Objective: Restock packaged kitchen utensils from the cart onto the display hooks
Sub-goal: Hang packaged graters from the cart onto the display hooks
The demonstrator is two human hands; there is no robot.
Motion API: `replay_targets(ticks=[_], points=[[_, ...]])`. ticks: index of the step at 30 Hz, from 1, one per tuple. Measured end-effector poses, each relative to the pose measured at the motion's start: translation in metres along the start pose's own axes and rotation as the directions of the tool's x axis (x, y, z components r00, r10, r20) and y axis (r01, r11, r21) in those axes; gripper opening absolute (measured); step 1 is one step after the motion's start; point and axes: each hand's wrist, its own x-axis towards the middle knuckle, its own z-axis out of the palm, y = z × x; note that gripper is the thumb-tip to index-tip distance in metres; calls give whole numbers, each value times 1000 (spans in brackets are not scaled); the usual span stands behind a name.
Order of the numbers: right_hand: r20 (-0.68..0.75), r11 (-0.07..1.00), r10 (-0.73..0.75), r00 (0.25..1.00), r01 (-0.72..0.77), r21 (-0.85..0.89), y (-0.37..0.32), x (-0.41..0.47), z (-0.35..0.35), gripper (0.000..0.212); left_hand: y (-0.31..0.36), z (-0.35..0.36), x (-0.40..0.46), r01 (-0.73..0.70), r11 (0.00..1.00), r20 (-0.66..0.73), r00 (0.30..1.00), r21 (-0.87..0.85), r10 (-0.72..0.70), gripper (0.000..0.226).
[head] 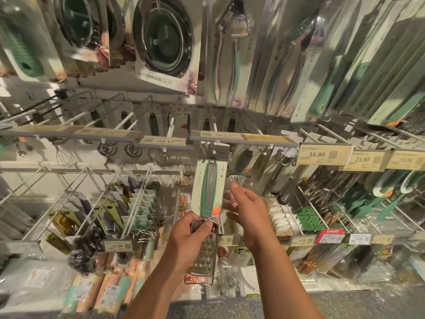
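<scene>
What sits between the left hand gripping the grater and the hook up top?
In the head view, the grater's own green-grey handle on its pale backing card spans from the left hand up to the hook.

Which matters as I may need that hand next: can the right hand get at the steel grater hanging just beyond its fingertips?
Probably yes: the right hand is open and empty, its fingertips almost at the steel grater, with nothing between.
</scene>
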Motion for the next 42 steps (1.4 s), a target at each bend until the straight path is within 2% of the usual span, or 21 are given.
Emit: replay_targets(ticks=[4, 7, 9, 12, 15, 21, 25, 30, 32, 36, 37, 40, 42], points=[[52, 995, -98, 994, 99, -21, 0, -4, 7, 25, 5, 5, 1, 5, 999, 44, 999, 36, -6, 9], [51, 991, -128, 990, 130, -27, 3, -5, 9, 23, 3, 5, 0, 4, 997, 82, 997, 72, -10, 33], [51, 991, -134, 990, 135, -14, 7, -6, 7, 20, 2, 6, -1, 7, 993, 126, 992, 115, -22, 38], [35, 986, -163, 986, 164, -42, 14, -7, 1, 18, -2, 6, 2, 24, 983, 192, 980, 182, -60, 25], [22, 985, -173, 985, 173, 9, 21, -10, -5, 14, -5, 5, 6, 52, 972, 221, 970, 230, -104, 11], [-39, 949, -299, 954, 301, 89, 27, -13, -16, 26, 1, 6, 10, 78, 986, 178, 978, 149, -104, 30], [-143, 918, -348, 926, 368, 147, 24, -13, -23, 28, 2, 7, 14, 54, 990, 133, 988, 127, -71, 16], [-279, 935, -307, 910, 343, 89, 25, -6, -28, 26, 2, 7, 16, 36, 996, 86, 995, 87, -44, 13], [-297, 942, -306, 904, 332, 39, 26, -3, -27, 32, 2, 7, 17, 31, 997, 68, 997, 76, -36, 12], [-328, 947, -310, 892, 320, -23, 25, -2, -19, 68, 3, 6, 17, 32, 997, 41, 999, 71, -35, 13], [-326, 941, -333, 885, 335, -50, 24, -3, -19, 63, 3, 6, 16, 35, 997, 34, 999, 70, -38, 13], [-322, 929, -369, 872, 348, -124, 21, 1, -18, 29, 3, 4, 15, 47, 997, 14, 999, 67, -48, 13], [-324, 938, -347, 880, 321, -132, 18, 11, -18, 21, 4, 3, 14, 42, 997, 7, 999, 62, -43, 12]])
